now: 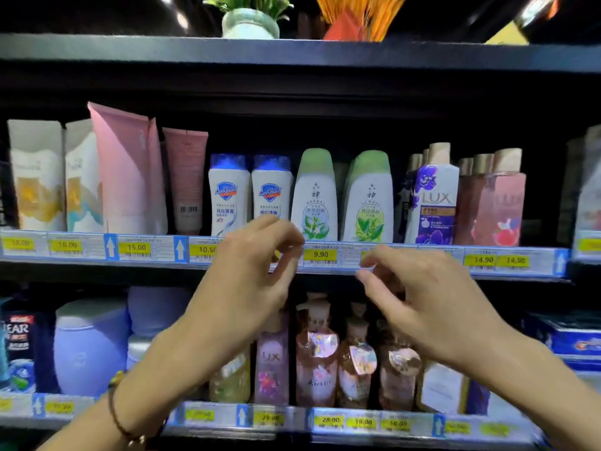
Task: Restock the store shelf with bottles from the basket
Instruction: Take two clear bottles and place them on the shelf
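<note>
Both my hands are raised in front of the middle shelf (422, 252), and neither holds anything. My left hand (257, 271) hangs with loosely curled fingers just below two white bottles with blue caps (250, 193). My right hand (419, 294) hovers with loosely curled fingers below two white bottles with green caps (341, 196). The green-capped bottles stand upright at the shelf's front edge, above the 9.90 price tag (320, 254). No basket is in view.
Pink tubes (130, 170) and cream tubes stand left on the same shelf, purple and pink bottles (432, 203) to the right. The lower shelf holds pump bottles (317, 349), a lilac jar (87, 349) and dark bottles. A potted plant (250, 17) sits on top.
</note>
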A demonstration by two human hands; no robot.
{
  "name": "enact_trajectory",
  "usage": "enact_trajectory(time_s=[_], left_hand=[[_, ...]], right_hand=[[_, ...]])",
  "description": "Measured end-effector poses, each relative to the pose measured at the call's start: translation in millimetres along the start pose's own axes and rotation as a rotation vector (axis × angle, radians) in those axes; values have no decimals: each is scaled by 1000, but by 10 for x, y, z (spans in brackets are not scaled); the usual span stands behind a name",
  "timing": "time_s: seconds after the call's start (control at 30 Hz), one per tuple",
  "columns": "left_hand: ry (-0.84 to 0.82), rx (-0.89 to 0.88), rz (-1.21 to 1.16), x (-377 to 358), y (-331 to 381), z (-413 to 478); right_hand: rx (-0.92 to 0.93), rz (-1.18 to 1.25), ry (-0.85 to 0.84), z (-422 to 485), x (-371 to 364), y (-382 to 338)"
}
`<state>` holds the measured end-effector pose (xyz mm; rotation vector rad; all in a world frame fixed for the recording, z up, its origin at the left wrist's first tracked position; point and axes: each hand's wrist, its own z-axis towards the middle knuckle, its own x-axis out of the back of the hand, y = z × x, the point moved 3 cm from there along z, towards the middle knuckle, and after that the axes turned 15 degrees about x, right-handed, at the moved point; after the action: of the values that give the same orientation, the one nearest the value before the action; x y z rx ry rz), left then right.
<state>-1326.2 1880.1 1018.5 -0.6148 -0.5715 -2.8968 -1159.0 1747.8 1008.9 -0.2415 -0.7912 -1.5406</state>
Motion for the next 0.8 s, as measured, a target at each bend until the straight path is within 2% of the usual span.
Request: enact_trajectory(time_s=[0.13,0.37,0.43,0.53,0.63,0.8], left_hand=[[75,-75,86,-81,128,699],[82,-37,685,-355,138,1444],[29,-7,764,-384,106,1485],[-80,55,722,-415,63,1525],[-153,105,623,-401,25,1586],[-203,158,449,-292,14,1661]], right_hand=[[36,-61,98,468,306,385],[150,-490,-151,1099,329,734],[185,-529,-193,1137,261,795],[213,-555,-253,1132,170,847],[152,-450,-273,1139,157,915],[-32,15,-173,1265,315,1007]])
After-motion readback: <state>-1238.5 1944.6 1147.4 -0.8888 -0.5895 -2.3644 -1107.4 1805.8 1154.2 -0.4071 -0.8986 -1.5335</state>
